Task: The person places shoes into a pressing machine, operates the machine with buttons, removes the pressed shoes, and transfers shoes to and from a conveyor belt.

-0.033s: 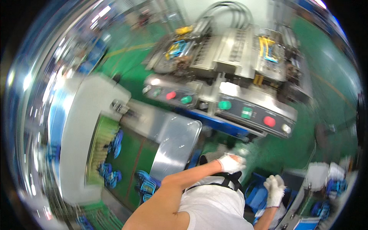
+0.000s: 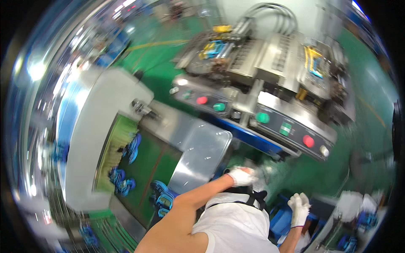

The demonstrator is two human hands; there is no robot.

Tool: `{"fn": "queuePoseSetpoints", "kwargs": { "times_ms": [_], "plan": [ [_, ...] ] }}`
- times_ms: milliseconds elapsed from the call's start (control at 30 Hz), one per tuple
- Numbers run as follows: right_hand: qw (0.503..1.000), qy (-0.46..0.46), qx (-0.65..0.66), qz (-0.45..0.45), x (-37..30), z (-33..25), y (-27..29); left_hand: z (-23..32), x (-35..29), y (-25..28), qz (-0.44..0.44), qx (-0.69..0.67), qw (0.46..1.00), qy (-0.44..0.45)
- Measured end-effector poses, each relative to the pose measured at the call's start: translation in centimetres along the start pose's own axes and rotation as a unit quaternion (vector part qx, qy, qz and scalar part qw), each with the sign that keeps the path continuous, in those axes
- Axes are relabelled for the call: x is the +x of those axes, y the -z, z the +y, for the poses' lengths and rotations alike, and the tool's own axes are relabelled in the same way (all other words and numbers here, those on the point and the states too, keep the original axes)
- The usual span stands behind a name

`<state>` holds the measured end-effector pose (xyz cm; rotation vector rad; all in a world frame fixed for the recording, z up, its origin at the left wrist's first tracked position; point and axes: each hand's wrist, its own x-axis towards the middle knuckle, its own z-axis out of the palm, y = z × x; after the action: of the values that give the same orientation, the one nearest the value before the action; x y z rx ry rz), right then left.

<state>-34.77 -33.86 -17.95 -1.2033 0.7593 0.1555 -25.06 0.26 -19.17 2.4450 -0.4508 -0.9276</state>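
Motion blur throughout, nothing measurably shifted between frames; white-gloved left hand (image 2: 241, 176) at centre beside curved shiny steel chute (image 2: 202, 157), grip indeterminable; white-gloved right hand (image 2: 299, 209) lower right, fingers loosely spread, empty, above blue crate (image 2: 282, 221).

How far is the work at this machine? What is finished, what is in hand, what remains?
Looks done: blue items lie on the green belt beside the metal chute. In hand: the left hand, gloved, reaches toward the machine edge; blur hides whether it holds anything. The right hand hangs over a blue bin. Left: more blue items wait at lower right.
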Motion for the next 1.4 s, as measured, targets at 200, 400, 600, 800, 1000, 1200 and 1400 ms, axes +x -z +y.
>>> {"fn": "queuePoseSetpoints", "kwargs": {
  "times_ms": [200, 400, 600, 800, 1000, 1200, 1400],
  "plan": [
    [0.927, -0.005, -0.341, -0.156, 10.7, -6.0, 5.7, -15.2, -26.0, -6.7, 0.142, 0.183, 0.821, 0.522],
    [0.723, 0.056, -0.68, -0.103, 8.6, -15.3, 1.6, -20.9, -30.9, -10.7, 0.445, -0.216, 0.616, 0.614],
    [0.539, 0.011, -0.831, -0.14, 9.0, -16.4, -0.7, -32.2, -27.9, -3.4, 0.513, -0.269, 0.557, 0.595],
    [0.565, 0.024, -0.82, -0.092, 10.6, -15.1, -4.6, -33.6, -24.8, -1.1, 0.536, -0.126, 0.559, 0.619],
    [0.586, 0.162, -0.708, -0.359, 3.6, -10.6, -18.2, -27.7, -25.9, -4.2, 0.65, -0.024, 0.62, 0.438],
    [0.34, 0.342, -0.715, -0.506, -6.9, -6.6, -30.6, -7.7, -19.2, 1.9, 0.542, -0.066, 0.803, 0.24],
    [0.466, 0.357, -0.604, -0.539, -0.9, -6.2, -28.9, 3.4, -12.3, 6.6, 0.548, -0.283, 0.787, 0.031]
  ]
}}
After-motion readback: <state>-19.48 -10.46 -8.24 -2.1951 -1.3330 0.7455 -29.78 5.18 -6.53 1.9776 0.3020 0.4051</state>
